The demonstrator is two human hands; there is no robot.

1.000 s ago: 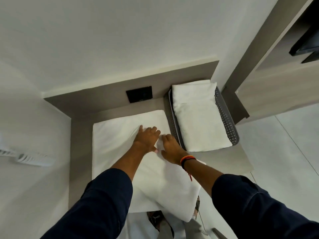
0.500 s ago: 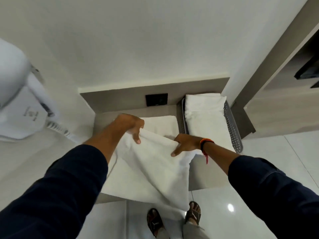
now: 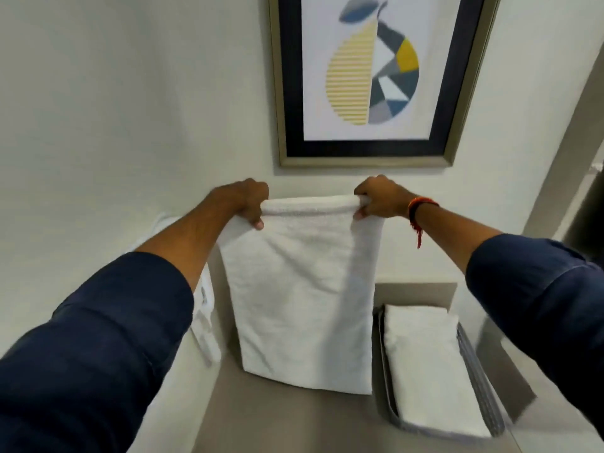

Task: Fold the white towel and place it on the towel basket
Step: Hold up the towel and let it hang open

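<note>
The white towel (image 3: pixel 304 295) hangs upright in the air above the grey counter, held by its top edge. My left hand (image 3: pixel 243 202) grips the top left corner and my right hand (image 3: pixel 379 197) grips the top right corner. Its bottom edge hangs just above the counter. To the right stands the grey perforated towel basket (image 3: pixel 480 390) with a folded white towel (image 3: pixel 425 364) lying in it.
A framed picture (image 3: pixel 369 80) hangs on the wall straight ahead. The grey counter (image 3: pixel 287 420) sits in a niche, with a white wall-mounted appliance (image 3: pixel 206 325) on the left wall and a wall to the right of the basket.
Both hands have lifted the towel off the counter and raised it, so it now hangs vertically. The head has tilted up, bringing the picture into view.
</note>
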